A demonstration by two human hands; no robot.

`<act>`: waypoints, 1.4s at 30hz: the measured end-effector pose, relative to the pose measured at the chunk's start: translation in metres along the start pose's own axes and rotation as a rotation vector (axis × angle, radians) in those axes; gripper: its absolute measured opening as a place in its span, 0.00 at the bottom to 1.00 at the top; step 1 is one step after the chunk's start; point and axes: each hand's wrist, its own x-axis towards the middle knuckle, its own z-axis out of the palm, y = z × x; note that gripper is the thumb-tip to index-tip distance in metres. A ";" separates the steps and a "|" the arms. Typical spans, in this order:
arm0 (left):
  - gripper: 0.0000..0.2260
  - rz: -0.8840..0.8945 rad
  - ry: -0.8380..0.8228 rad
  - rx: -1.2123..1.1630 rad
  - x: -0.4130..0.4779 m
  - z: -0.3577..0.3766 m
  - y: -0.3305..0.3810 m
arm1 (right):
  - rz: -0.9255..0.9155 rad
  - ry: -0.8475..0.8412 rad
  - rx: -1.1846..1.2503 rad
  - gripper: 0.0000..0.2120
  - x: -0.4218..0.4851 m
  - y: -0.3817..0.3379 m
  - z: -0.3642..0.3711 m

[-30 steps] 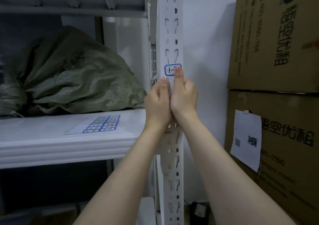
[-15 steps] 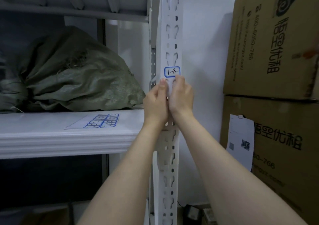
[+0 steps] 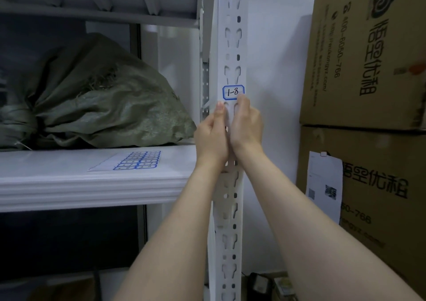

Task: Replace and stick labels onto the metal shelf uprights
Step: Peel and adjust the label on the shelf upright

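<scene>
Right thumb slid down off label (image 3: 233, 92) | right grip (image 3: 246, 127) thumbs its lower corner, left grip (image 3: 213, 137) thumb below label on upright (image 3: 232, 47); curl hidden, cannot tell | risk: unpressed corner peels

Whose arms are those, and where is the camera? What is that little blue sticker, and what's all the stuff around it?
No machine here: these are a person's two bare arms. There is one picture, taken by a camera worn on the person's head, so you see what they see. The white post with holes is a metal shelf upright. Stuck on it is a blue-edged label reading 1-8. The right hand has its thumb at the label's lower corner. The left hand has its thumb on the post just below. Their other fingers are hidden, so I cannot tell if they hold anything. On the white shelf lie a sheet of more labels and a green sack. Cardboard boxes are stacked on the right.
</scene>
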 end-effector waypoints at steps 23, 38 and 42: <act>0.29 0.037 0.014 0.079 -0.001 0.000 -0.001 | -0.007 0.007 0.024 0.23 0.000 0.001 -0.001; 0.25 0.058 -0.002 0.102 -0.001 -0.001 -0.002 | -0.036 0.005 0.018 0.21 0.005 0.010 0.001; 0.28 0.044 0.010 0.071 -0.001 0.000 0.000 | -0.091 0.058 0.025 0.15 0.001 0.014 0.003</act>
